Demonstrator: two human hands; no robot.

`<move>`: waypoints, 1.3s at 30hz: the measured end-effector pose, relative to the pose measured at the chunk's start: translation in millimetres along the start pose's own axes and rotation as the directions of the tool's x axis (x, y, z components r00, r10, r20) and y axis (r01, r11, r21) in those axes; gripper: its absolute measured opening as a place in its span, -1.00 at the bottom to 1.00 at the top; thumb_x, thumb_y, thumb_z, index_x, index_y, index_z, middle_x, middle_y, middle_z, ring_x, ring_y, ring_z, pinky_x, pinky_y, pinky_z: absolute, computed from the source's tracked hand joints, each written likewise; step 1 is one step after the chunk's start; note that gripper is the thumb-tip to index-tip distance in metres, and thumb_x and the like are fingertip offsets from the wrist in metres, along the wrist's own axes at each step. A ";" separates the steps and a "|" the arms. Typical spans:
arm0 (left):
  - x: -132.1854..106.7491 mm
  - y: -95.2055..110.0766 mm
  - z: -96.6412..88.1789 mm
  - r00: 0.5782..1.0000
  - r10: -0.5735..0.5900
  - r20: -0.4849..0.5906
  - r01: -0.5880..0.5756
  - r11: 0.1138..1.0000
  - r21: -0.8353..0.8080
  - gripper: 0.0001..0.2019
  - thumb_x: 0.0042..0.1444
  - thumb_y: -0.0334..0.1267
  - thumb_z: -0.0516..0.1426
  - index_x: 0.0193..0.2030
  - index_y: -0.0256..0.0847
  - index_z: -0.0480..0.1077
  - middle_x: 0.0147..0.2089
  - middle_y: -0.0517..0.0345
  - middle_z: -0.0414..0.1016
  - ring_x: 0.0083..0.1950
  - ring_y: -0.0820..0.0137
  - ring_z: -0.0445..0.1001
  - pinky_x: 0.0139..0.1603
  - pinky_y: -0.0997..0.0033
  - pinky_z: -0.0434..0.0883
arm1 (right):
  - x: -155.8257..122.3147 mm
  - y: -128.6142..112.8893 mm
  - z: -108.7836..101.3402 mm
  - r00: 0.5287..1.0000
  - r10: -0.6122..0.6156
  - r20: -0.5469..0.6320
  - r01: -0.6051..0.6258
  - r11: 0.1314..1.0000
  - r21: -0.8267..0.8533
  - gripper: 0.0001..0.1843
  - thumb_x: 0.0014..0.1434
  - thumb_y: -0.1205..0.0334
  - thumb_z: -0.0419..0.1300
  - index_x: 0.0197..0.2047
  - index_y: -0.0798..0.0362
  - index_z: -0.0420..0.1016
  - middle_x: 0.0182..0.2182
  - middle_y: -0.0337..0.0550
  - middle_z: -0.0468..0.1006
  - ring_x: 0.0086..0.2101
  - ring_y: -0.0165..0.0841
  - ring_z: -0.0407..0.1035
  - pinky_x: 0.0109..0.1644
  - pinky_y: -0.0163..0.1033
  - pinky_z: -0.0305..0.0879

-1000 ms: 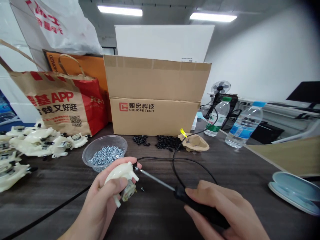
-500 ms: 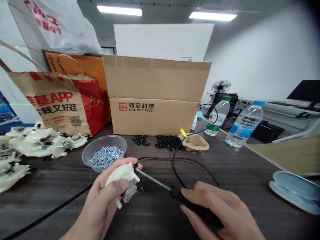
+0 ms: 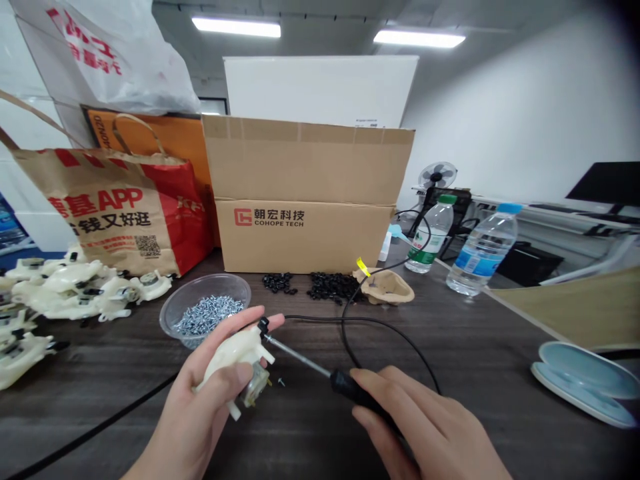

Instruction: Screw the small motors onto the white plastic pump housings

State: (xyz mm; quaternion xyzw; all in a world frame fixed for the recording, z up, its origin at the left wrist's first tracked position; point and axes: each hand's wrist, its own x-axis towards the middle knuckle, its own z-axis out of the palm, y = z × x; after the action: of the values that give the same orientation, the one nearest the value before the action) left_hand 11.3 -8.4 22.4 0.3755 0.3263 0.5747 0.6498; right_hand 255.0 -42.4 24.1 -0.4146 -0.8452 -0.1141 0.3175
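My left hand point(image 3: 203, 390) is closed around a cream plastic part point(image 3: 235, 351) with a small clear-cased motor point(image 3: 255, 387) on its side. A small black piece point(image 3: 263, 325) sits at the part's upper end, by my left fingertips. In my closed right hand point(image 3: 417, 420) is a black-handled screwdriver point(image 3: 300, 358), its shaft pointing up and left. The tip meets the part near the black piece; whether a screw is there is too small to tell. One loose screw point(image 3: 281, 382) lies on the table just right of the motor.
A clear bowl of screws point(image 3: 167, 303) stands behind my left hand. Black small parts point(image 3: 333, 287) lie by a cardboard tray point(image 3: 407, 293). Similar cream assemblies point(image 3: 75, 287) are piled left. A black cable point(image 3: 390, 321) crosses the table. Two bottles point(image 3: 480, 250) and an open case point(image 3: 583, 383) stand right.
The whole view has shifted slightly. The screwdriver tip stays at the part, and my right hand has turned a little around the handle. The black piece now shows more clearly.
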 end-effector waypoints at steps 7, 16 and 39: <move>3.4 -1.8 -0.3 1.000 0.028 0.004 -0.028 0.998 0.052 -0.56 0.05 -0.15 0.38 0.11 0.03 0.58 0.23 0.15 0.60 0.15 0.23 0.54 0.07 0.50 0.47 | 2.5 -3.8 -0.2 0.998 0.061 -0.017 -0.059 0.992 0.115 -0.80 0.43 0.38 -0.07 0.05 -0.03 0.25 -0.30 -0.20 0.64 -0.39 -0.34 0.61 -0.40 -0.33 0.52; -3.5 -1.4 3.0 0.992 0.111 -0.058 -0.099 0.978 0.183 -0.54 -0.01 -0.13 0.39 0.09 0.05 0.60 0.17 0.16 0.65 0.12 0.17 0.53 0.03 0.43 0.42 | 5.6 -3.2 0.1 0.986 0.169 -0.011 -0.164 0.973 0.164 -0.82 0.40 0.28 0.03 -0.02 -0.03 0.43 -0.33 -0.20 0.68 -0.44 -0.31 0.60 -0.44 -0.31 0.53; -0.8 -3.5 -1.0 0.994 0.105 0.005 -0.104 0.971 0.216 -0.56 0.03 -0.09 0.40 0.10 0.05 0.59 0.15 0.13 0.65 0.11 0.20 0.56 0.06 0.45 0.41 | 7.4 -5.1 -7.6 0.944 0.310 0.116 -0.329 0.911 0.247 -0.91 0.33 0.26 0.14 -0.14 -0.08 0.46 -0.35 -0.27 0.65 -0.36 -0.30 0.59 -0.33 -0.30 0.53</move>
State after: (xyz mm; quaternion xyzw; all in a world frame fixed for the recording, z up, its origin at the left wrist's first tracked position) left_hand 12.2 -9.3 18.9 0.4587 0.3687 0.5705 0.5729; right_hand 251.1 -44.4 35.1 -0.5053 -0.7848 0.0681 0.3524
